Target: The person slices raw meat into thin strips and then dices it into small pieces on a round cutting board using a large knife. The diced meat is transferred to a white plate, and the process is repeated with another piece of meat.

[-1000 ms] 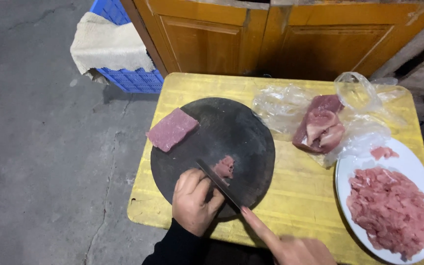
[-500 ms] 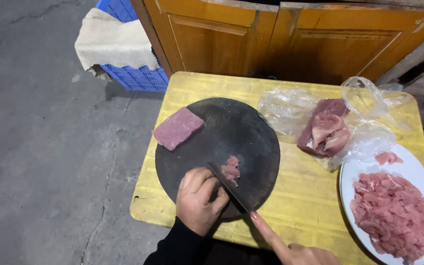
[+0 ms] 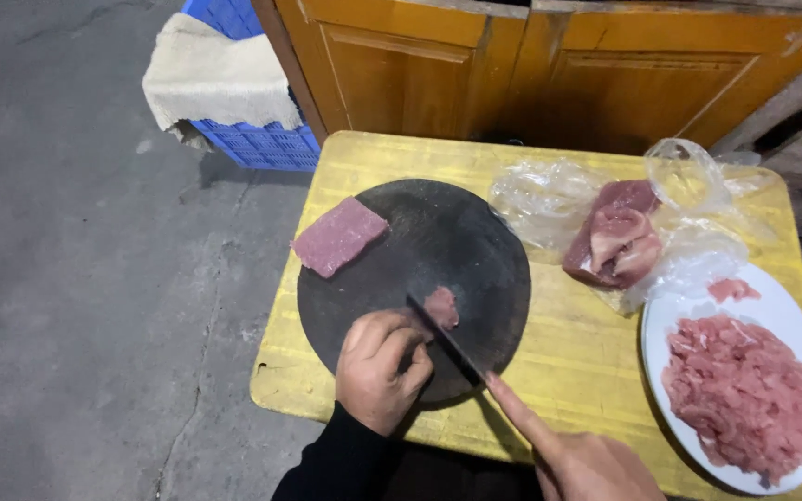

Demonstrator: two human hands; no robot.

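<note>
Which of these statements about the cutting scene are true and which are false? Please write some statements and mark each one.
1. The left hand rests on the round dark cutting board, beside a small piece of meat. True.
2. The right hand holds a knife whose blade lies across the board. True.
3. The white plate is empty. False: it holds a heap of sliced meat.
4. The flat slab of meat lies on the plate. False: it lies at the board's far left edge.
5. The large chunk of meat lies on clear plastic. True.
</note>
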